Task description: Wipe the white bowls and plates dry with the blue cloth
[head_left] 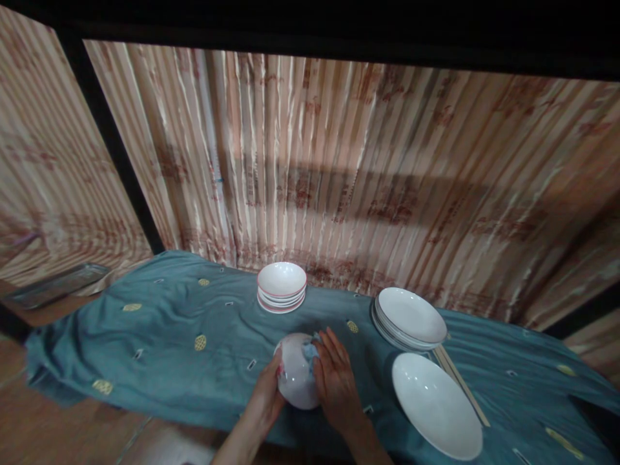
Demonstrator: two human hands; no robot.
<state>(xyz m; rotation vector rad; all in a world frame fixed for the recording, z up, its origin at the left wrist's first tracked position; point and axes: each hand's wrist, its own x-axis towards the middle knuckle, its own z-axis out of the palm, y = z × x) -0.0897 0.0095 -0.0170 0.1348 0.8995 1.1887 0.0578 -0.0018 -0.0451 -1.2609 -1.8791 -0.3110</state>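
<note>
A white bowl (296, 381) with pink-red decoration is held low over the near part of the table, its rounded outer side turned towards me. Around its left rim close the fingers of my left hand (268, 391). My right hand (336, 381) presses a crumpled light-blue cloth (310, 351) against the bowl's upper right side. Part of the cloth is hidden under the fingers. Behind the bowl stands a stack of small white bowls (281, 281) with red rims.
To the right are a stack of white plates (411, 314), a large white dish (436, 403) and wooden chopsticks (462, 384). A green patterned cloth (165, 336) covers the table. Dark frame posts (109, 139) and a striped curtain (310, 174) surround it; a metal tray (55, 287) lies far left.
</note>
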